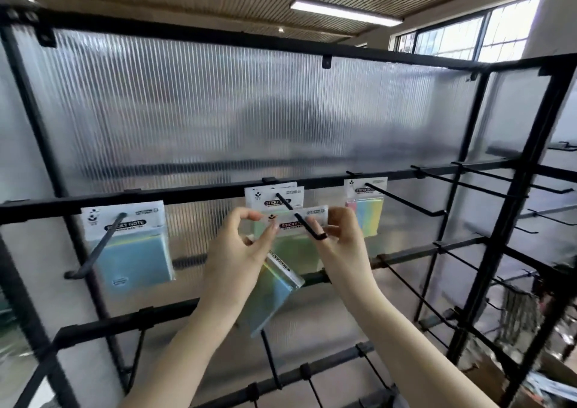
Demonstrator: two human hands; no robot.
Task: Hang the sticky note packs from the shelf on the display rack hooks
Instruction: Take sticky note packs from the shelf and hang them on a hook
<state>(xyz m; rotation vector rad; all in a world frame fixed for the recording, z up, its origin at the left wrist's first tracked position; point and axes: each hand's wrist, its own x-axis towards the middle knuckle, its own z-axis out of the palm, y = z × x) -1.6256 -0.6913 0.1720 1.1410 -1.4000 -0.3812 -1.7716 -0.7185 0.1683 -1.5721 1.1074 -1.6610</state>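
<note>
A black display rack [199,193] with long hooks stands in front of me. Both hands hold one sticky note pack [296,239] by its white header, threaded onto the middle hook [299,220] near its tip. My left hand [240,251] pinches the header's left end and also clasps a second pack [274,295] that dangles tilted below its palm. My right hand [340,235] pinches the header's right end. Behind it, further packs [274,198] hang on the same hook. A blue pack [131,248] hangs on the left hook, a pastel pack [370,207] on the hook to the right.
Ribbed translucent panels [218,111] back the rack. Bare hooks [468,185] stick out toward me at the right and on the lower bars [125,326]. Boxes and clutter [530,360] lie low at the right.
</note>
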